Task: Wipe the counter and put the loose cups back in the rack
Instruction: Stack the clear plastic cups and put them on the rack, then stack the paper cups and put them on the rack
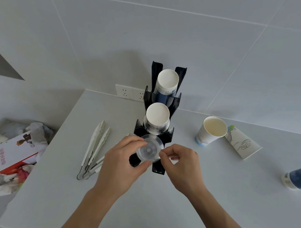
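We hold a clear plastic cup [148, 152] upside down over the front slot of the black rack [156, 114], our left hand [123, 163] clenched around its wall, our right hand [181, 166] pinching its rim. Right of the grip, two loose paper cups [210, 131] lie on the surface [157, 212]; left, white tongs [95, 145].

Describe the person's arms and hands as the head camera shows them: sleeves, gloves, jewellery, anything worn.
Both forearms come in from the bottom edge and are bare as far as the picture shows: no sleeves or cuffs. The left hand and right hand wear no gloves. No rings, watch or bracelet show on the fingers or wrists. Fingernails look short and unpainted. No markings show.
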